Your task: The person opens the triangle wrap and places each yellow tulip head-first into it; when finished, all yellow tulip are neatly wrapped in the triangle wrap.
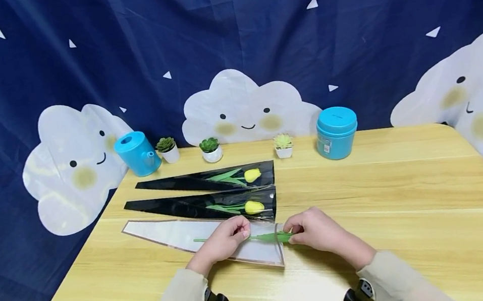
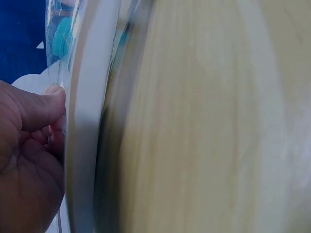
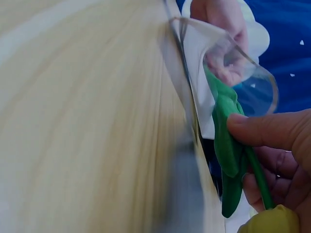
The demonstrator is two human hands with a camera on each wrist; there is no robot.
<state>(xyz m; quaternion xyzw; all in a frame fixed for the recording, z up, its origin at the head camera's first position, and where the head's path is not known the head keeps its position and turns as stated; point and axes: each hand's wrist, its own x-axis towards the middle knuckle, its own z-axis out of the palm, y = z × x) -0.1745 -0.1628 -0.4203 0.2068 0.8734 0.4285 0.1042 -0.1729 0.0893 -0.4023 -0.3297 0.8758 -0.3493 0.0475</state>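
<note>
A white-backed clear cone sleeve lies on the wooden table, its wide mouth to the right. My left hand pinches the clear front film at the mouth, thumb on top. An artificial tulip, held by my right hand, has its green stem pointing left inside the sleeve. The right wrist view shows my thumb on the green leaf, the yellow bloom by my palm and the sleeve mouth lifted apart. Two black sleeves behind each hold a yellow tulip.
Along the table's back edge stand a blue watering can, three small potted succulents and a blue lidded jar. A dark blue cloud-print backdrop hangs behind. Bare wood stretches to the right of my hands.
</note>
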